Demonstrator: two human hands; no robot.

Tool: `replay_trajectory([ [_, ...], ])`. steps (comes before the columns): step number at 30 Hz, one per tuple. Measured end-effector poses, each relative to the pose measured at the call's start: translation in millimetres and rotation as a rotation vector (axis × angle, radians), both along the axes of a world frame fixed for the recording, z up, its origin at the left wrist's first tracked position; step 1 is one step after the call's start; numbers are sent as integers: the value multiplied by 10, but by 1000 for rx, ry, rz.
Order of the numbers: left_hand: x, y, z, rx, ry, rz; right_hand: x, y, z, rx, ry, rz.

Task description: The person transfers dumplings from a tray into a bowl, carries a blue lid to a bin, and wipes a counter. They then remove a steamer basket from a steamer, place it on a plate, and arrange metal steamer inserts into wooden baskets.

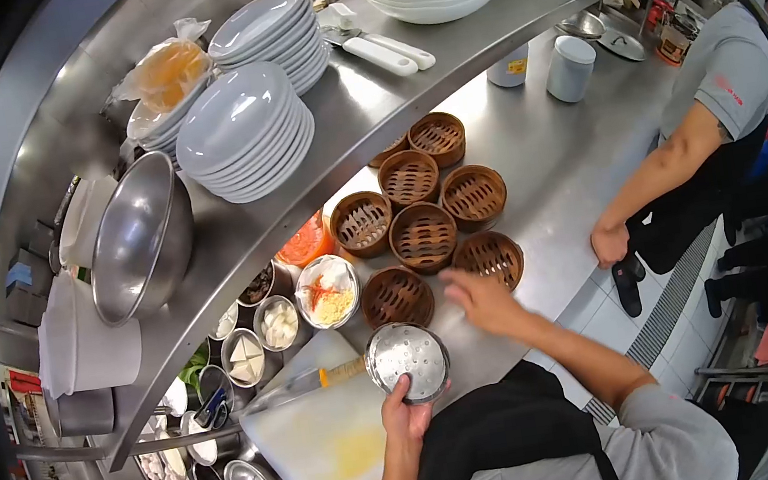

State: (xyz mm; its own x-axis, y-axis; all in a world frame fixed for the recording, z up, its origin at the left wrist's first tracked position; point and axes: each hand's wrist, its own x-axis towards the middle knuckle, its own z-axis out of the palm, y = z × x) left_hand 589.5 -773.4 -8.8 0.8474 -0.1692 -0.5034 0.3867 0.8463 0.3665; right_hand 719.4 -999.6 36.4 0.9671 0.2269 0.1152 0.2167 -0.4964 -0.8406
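Note:
My left hand (407,416) grips a round perforated metal plate (408,362), its thumb lying over the near edge. Beyond it, my right hand (483,303) hovers near the front bamboo steamers (396,298), its fingers partly stretched out; I see nothing held in it. Several round bamboo steamers (423,237) with slotted bases stand grouped on the steel counter. Left of the metal plate, a knife (295,387) with a yellow-wrapped handle lies across a white cutting board (320,445).
Bowls of cut food (327,292) line the board's far side. Above them runs a steel shelf (368,124) with stacked plates (243,132) and a large metal bowl (140,237). A co-worker (707,96) leans a hand on the counter's right edge.

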Motion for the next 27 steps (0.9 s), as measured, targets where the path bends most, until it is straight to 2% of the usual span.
replay_trajectory([
  [4, -147, 48, -4, -21, 11, 25, 798, -295, -84, -578, -133, 90],
  [5, -168, 53, 4, -16, 7, 26, 975, -293, -53, -573, -138, 89],
  [7, -235, 68, 37, -33, -7, 21, 1268, -205, -29, -891, -41, 194],
  [10, -326, 98, 68, -64, 4, 59, 1572, -66, -154, -974, -96, 216],
  [12, -383, 114, 78, -56, 3, 85, 1688, -39, -178, -955, -142, 247],
  [16, -431, 156, 50, -52, -19, 149, 1661, 14, -189, -961, -12, 336],
  [18, -417, 173, 55, -53, -13, 189, 1608, 11, -305, -881, -83, 271],
  [19, -434, 174, 56, -53, -2, 211, 1608, 23, -377, -733, -38, 248],
  [27, -416, 184, -3, -110, -38, 221, 1361, -30, -414, -697, -42, 288],
])
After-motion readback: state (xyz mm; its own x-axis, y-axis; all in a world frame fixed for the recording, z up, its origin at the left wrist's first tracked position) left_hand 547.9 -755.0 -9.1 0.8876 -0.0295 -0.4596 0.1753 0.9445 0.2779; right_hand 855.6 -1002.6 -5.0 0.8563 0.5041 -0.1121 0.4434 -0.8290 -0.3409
